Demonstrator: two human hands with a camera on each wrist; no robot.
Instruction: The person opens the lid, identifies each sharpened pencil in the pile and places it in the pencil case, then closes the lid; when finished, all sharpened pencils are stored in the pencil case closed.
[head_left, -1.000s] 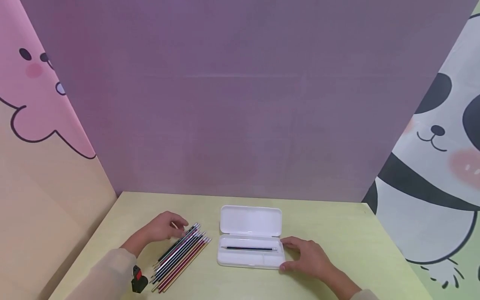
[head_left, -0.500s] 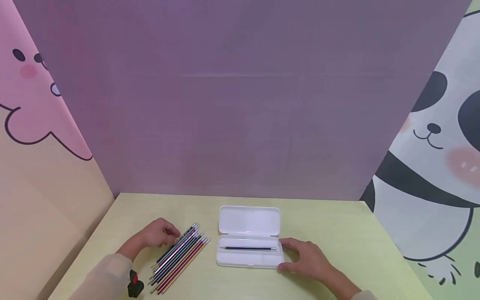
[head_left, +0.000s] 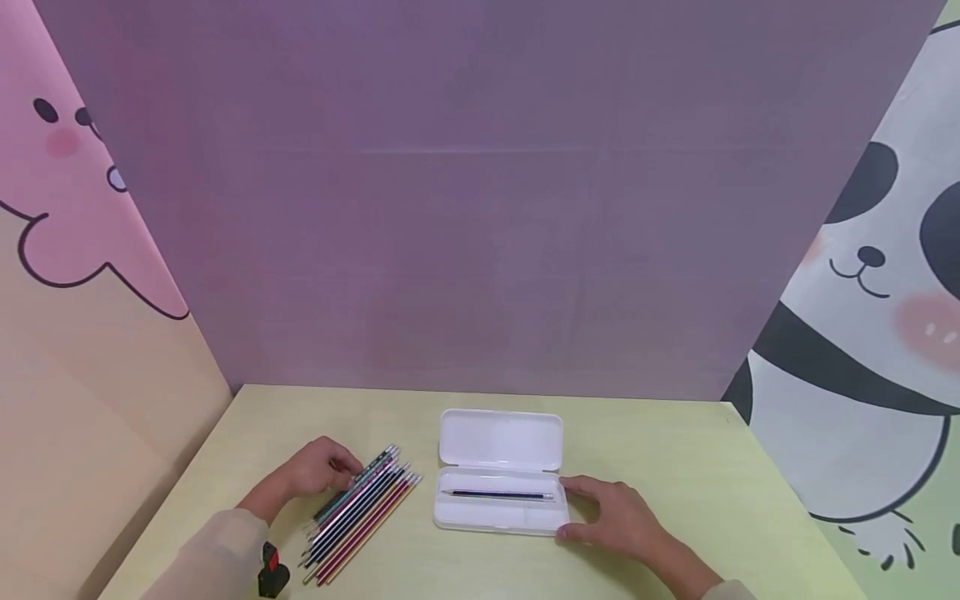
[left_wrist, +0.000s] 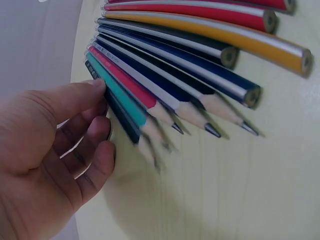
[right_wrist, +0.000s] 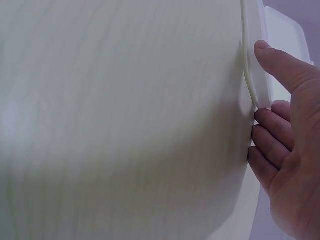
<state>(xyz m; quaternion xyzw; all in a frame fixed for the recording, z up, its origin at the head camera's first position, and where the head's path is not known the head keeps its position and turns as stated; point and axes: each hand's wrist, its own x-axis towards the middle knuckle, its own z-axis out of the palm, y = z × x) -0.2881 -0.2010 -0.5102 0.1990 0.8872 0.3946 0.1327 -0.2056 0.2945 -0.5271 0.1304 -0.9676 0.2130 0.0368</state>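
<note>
At the left of the head view my left hand (head_left: 318, 467) is at the outer edge of a row of pencils (head_left: 367, 517). In the left wrist view its thumb and curled fingers pinch the outermost dark pencil (left_wrist: 120, 112). A teal pencil (left_wrist: 117, 95) lies right beside that one; both tips look blurred. My right hand (head_left: 611, 512) holds the right end of a white pencil case (head_left: 480, 523), thumb at the near corner and fingers at the far one. The case's lid (head_left: 501, 440) is laid back, and one dark pencil (head_left: 498, 495) lies inside.
A small black and red object (head_left: 273, 571) sits by the left sleeve (head_left: 217, 550). The pale yellow table (head_left: 645, 442) ends at a purple backdrop (head_left: 480, 250). Cartoon-printed panels stand on both sides.
My left hand has drawn back from the pencils' far ends to the outer side of the row and now pinches the edge pencil. The right hand stays on the case.
</note>
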